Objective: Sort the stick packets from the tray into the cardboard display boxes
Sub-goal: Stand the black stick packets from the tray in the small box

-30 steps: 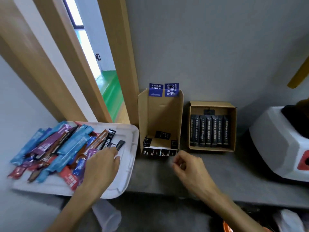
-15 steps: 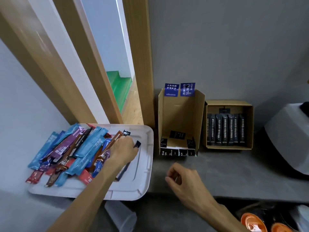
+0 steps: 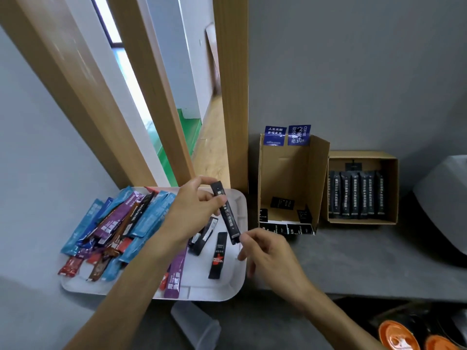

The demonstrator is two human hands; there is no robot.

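Black stick packet (image 3: 229,221) above the tray (image 3: 227,282)
Left hand (image 3: 192,215) pinches its middle; right hand (image 3: 270,253) at its near end, grip unclear.

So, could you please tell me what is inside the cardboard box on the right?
The right box holds a row of dark stick packets lined up side by side, with a small black tab on its back wall. The box floor beneath them is covered.

Single view, worn on my head, wide-angle, facing forward and down, close over the counter (image 3: 353,261). In frame: tray (image 3: 222,284) at 8 o'clock, open box (image 3: 285,173) and filled box (image 3: 390,193) toward 3.
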